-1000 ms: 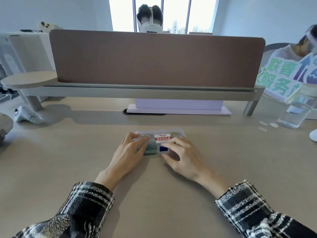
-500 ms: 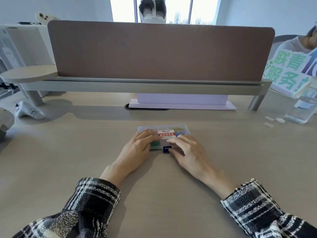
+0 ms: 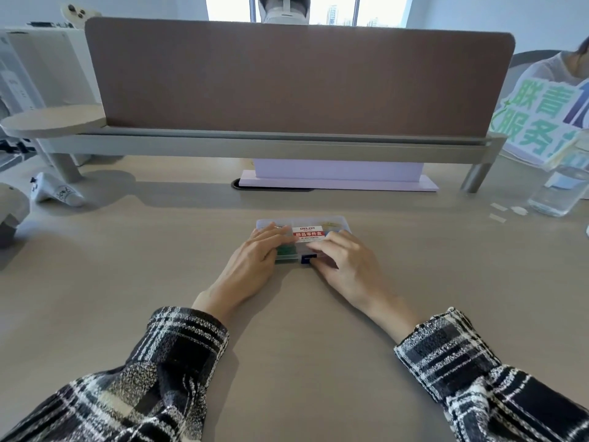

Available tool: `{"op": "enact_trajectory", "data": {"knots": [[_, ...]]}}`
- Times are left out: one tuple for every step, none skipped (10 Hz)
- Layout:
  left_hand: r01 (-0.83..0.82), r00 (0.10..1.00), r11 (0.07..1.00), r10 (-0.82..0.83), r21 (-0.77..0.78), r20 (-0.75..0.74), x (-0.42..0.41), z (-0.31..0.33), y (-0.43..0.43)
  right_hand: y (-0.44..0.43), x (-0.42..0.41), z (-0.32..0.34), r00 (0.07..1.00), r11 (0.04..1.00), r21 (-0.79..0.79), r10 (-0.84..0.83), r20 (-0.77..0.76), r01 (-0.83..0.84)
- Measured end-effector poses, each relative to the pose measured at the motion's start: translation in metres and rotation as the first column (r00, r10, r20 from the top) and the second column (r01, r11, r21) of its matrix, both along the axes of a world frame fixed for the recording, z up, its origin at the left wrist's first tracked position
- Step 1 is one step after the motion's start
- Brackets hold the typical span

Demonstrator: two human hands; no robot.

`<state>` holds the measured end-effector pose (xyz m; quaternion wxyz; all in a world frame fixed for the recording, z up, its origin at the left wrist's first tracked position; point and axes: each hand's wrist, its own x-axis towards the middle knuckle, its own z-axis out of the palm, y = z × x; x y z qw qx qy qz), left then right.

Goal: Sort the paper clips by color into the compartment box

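1. The compartment box is lying flat on the worktop, straight ahead of the person and between the two hands, well in front of the brown divider panel.
2. It is showing as a small, shallow, rectangular case of clear plastic, and its lid is sitting down over the compartments.
3. A red and white label with printed characters is covering the middle of the lid.
4. A dark blue latch is sitting at the middle of the near edge.
5. Green paper clips are showing through the plastic in a near-left compartment, just beside the latch.
6. Pale gold clips are showing faintly in the far-right compartment; the other compartments are lying under the hands or are too blurred to read.
7. The left hand is resting on the left part of the box, its fingers lying fairly straight and close together across the lid.
8. The right hand is resting on the right part, its fingers lying flat over the lid beside the label and its thumb lying along the near edge next to the latch.
9. Both wrists are coming out of black and white plaid sleeves.
10. A clear water bottle is standing far to the right, and a white controller is lying far to the left.
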<state>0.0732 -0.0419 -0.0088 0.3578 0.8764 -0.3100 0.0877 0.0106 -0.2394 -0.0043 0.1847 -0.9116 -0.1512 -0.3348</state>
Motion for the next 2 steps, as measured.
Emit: {"op": "enact_trajectory", "data": {"knots": [[-0.19,0.981,0.953,0.174,-0.235,-0.084,-0.005,0.004,0.005,-0.005,-0.003,-0.003,0.998,0.989,0.138,0.053,0.022,-0.055],[-0.462,0.881,0.782,0.351,-0.419,-0.318,-0.005,0.013,0.017,-0.002,-0.01,0.004,0.998,0.977,0.211,0.016,0.064,-0.029]]}}
